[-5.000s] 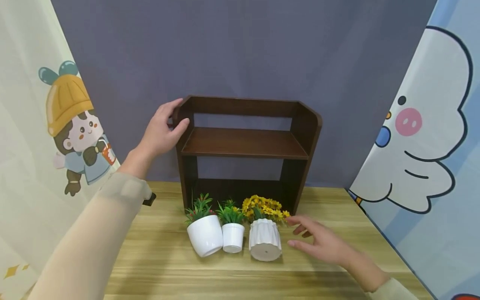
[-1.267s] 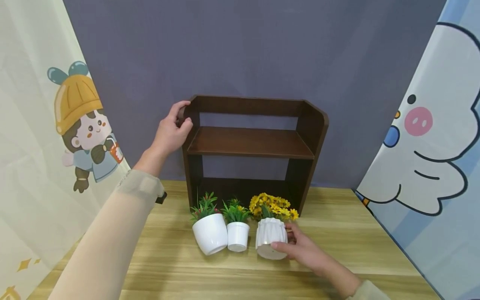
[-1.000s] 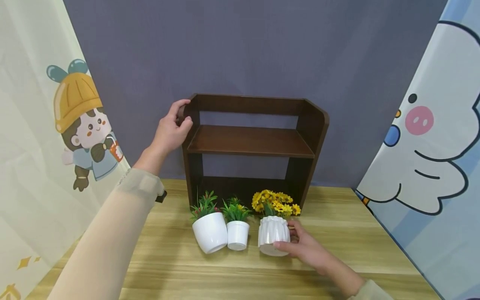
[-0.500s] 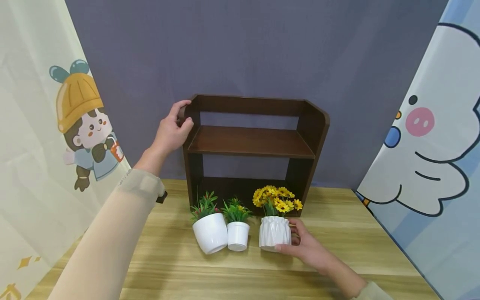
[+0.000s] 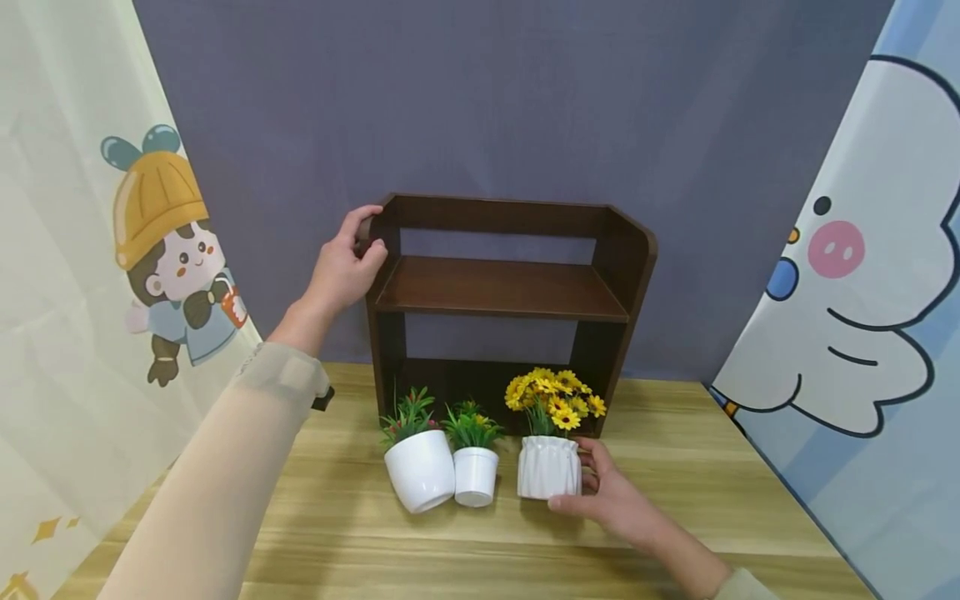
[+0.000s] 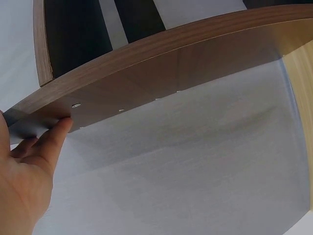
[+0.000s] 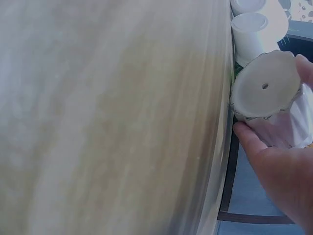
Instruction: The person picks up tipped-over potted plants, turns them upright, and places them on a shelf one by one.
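My right hand (image 5: 618, 504) grips a white ribbed flowerpot (image 5: 550, 468) with yellow flowers (image 5: 557, 398) by its right side, thumb low at the front. The pot looks nearly upright in the head view; the right wrist view shows its underside with a small hole (image 7: 265, 86). Whether it touches the table is unclear. My left hand (image 5: 337, 271) holds the left side panel of a dark brown two-tier shelf (image 5: 502, 287) near its top. In the left wrist view its fingers (image 6: 57, 138) lie against the panel's outer face.
Left of the flowerpot, a larger white potted plant (image 5: 422, 471) leans beside a smaller white one (image 5: 475, 477), both in front of the shelf. They stand on a wood-grain table (image 5: 360, 550). A grey-blue curtain (image 5: 480, 100) hangs behind, with printed cloths at both sides.
My right hand has reached the yellow-flowered pot, gripped it and tipped it from lying back, base showing, to nearly upright. My left hand keeps its hold on the shelf.
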Tool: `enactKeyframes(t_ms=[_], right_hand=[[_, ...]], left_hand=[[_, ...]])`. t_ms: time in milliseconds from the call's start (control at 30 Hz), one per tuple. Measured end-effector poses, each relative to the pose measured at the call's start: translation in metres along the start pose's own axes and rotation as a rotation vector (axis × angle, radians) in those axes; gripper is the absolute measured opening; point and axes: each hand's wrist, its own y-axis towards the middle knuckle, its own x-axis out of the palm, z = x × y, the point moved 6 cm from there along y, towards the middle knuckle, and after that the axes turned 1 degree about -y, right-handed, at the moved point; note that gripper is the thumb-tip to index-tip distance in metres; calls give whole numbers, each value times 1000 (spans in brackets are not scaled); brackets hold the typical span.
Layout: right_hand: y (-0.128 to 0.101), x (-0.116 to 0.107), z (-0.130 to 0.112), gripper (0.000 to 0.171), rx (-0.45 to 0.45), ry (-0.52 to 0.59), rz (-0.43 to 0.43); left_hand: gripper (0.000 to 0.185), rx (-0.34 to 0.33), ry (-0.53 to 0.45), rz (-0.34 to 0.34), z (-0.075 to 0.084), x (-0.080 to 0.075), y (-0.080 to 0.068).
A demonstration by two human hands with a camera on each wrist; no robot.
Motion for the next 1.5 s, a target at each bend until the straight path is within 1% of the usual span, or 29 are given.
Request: enactKeyframes(t_ms=[533,900,1133,1500], right_hand=[[-1,1,-2,110,-9,9,1],[-2,1,0,115,22,4,22],[-4,2,-1,116,10,24,23],[-3,2,-1,121,15,49,0]], left_hand=[[55,11,5,17,3,-1,0],[55,9,6,12,4,0,-2],[55,7,14,16,3,-1,-2],[55,2,9,11,3,0,-2]])
